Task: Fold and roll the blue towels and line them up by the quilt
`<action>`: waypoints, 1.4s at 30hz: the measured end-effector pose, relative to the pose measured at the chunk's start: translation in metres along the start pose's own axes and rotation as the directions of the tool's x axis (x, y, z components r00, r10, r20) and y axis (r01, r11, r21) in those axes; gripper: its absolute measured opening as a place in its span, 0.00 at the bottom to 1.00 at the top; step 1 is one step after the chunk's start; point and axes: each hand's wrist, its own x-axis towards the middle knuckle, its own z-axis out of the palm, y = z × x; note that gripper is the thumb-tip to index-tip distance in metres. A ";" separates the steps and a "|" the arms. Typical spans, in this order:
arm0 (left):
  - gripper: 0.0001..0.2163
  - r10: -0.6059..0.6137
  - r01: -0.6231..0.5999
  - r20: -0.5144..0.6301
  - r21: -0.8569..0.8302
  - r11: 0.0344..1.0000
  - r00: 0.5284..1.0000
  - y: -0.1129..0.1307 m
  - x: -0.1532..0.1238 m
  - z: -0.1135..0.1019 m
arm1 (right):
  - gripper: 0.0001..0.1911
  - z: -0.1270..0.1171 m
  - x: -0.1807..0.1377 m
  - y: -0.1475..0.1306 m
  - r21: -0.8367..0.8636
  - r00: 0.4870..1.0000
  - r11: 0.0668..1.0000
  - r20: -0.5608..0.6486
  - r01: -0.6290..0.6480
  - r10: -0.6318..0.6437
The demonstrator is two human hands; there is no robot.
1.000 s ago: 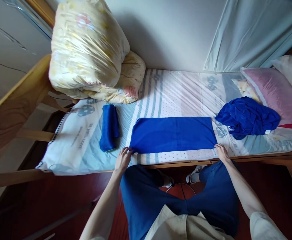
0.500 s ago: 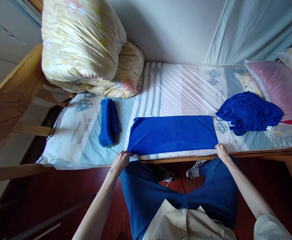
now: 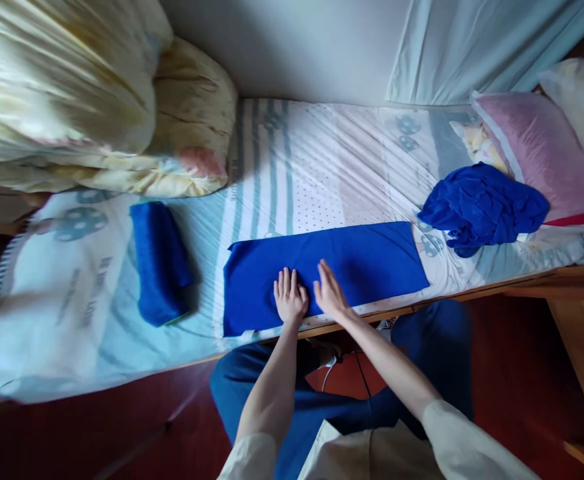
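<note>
A blue towel (image 3: 377, 263) lies spread in a long rectangle along the front edge of the bed, with a small white tag at its near left corner. My left hand (image 3: 291, 298) rests flat on its middle, fingers spread and holding nothing. Just to the right, my right hand (image 3: 331, 292) is over the cloth with fingers stretched out, also holding nothing; whether it touches the towel I cannot tell. To the left sits a rolled blue towel (image 3: 158, 263). On the right is a crumpled heap of blue cloth (image 3: 485, 208).
A patterned sheet (image 3: 332, 160) covers the bed. Folded yellow quilts (image 3: 192, 120) are piled at the back left. A pink pillow (image 3: 547, 147) lies at the right, below a pale curtain (image 3: 442, 53). The wooden bed edge (image 3: 472, 293) runs before my knees.
Both hands have let go of the towel's near corners and come together over its middle, fingers now stretched out. The view has turned, shifting the bed's left end lower.
</note>
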 end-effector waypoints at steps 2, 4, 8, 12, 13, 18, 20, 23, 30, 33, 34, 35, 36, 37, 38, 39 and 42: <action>0.28 0.009 -0.009 0.002 -0.038 0.999 1.000 -0.009 -0.002 0.001 | 0.31 0.031 0.007 -0.006 0.040 0.996 0.999 0.084 0.033 -0.036; 0.28 0.019 -0.018 0.009 -0.071 0.997 1.000 -0.014 -0.001 0.001 | 0.31 0.047 0.013 -0.003 0.060 0.989 0.997 0.138 0.050 -0.058; 0.28 0.020 -0.020 -0.017 -0.031 0.999 1.000 -0.011 0.000 0.000 | 0.29 0.027 0.010 0.022 0.049 0.977 0.994 0.186 0.096 -0.103; 0.28 0.035 -0.032 -0.058 0.045 0.998 0.998 -0.005 -0.001 0.000 | 0.29 -0.035 -0.003 0.058 -0.016 0.994 0.999 0.101 0.047 -0.045; 0.28 0.039 -0.035 -0.064 0.056 0.998 0.997 -0.005 -0.001 0.000 | 0.29 -0.052 -0.007 0.068 -0.036 0.996 0.999 0.087 0.030 -0.027; 0.29 0.039 -0.035 -0.085 0.046 0.998 0.996 -0.005 0.000 0.000 | 0.28 -0.135 -0.027 0.116 -0.205 0.998 0.977 -0.035 -0.053 0.047; 0.28 0.024 -0.022 -0.107 0.016 1.000 0.994 -0.004 0.000 0.002 | 0.28 -0.165 -0.035 0.138 -0.273 0.994 0.960 -0.103 -0.063 0.036; 0.28 0.000 -0.003 -0.125 -0.022 1.000 0.992 -0.002 0.001 0.003 | 0.28 -0.205 -0.047 0.171 -0.362 0.977 0.928 -0.214 -0.092 0.013; 0.29 -0.052 0.046 -0.087 -0.068 0.997 0.995 0.002 0.002 0.002 | 0.28 -0.248 -0.056 0.204 -0.456 0.919 0.853 -0.387 -0.256 0.069; 0.28 -0.049 0.044 -0.089 -0.064 0.997 0.995 0.003 0.003 0.002 | 0.29 -0.204 -0.041 0.172 -0.512 0.900 0.818 -0.435 -0.264 0.018; 0.28 -0.043 0.038 -0.093 -0.058 0.998 0.995 0.002 0.004 0.002 | 0.29 -0.179 -0.035 0.155 -0.531 0.903 0.810 -0.429 -0.250 -0.003; 0.28 -0.035 0.031 -0.100 -0.050 0.998 0.994 0.001 0.004 0.003 | 0.30 -0.149 -0.029 0.135 -0.546 0.920 0.810 -0.391 -0.213 -0.021; 0.28 -0.027 0.023 -0.108 -0.041 0.999 0.994 0.001 0.004 0.004 | 0.30 -0.117 -0.024 0.114 -0.555 0.944 0.816 -0.328 -0.161 -0.037; 0.28 -0.018 0.015 -0.117 -0.031 0.999 0.993 0.000 0.005 0.005 | 0.30 -0.084 -0.019 0.094 -0.557 0.965 0.824 -0.256 -0.104 -0.051; 0.28 -0.009 0.006 -0.125 -0.021 1.000 0.992 -0.001 0.005 0.006 | 0.30 -0.053 -0.015 0.076 -0.552 0.981 0.832 -0.184 -0.052 -0.061; 0.27 0.001 -0.003 -0.132 -0.013 1.000 0.991 -0.002 0.005 0.006 | 0.30 -0.026 -0.011 0.062 -0.543 0.990 0.839 -0.126 -0.019 -0.059; 0.27 0.015 -0.016 -0.142 -0.007 1.000 0.990 -0.004 0.004 0.008 | 0.30 0.024 -0.005 0.039 -0.545 0.996 0.838 -0.077 -0.009 -0.040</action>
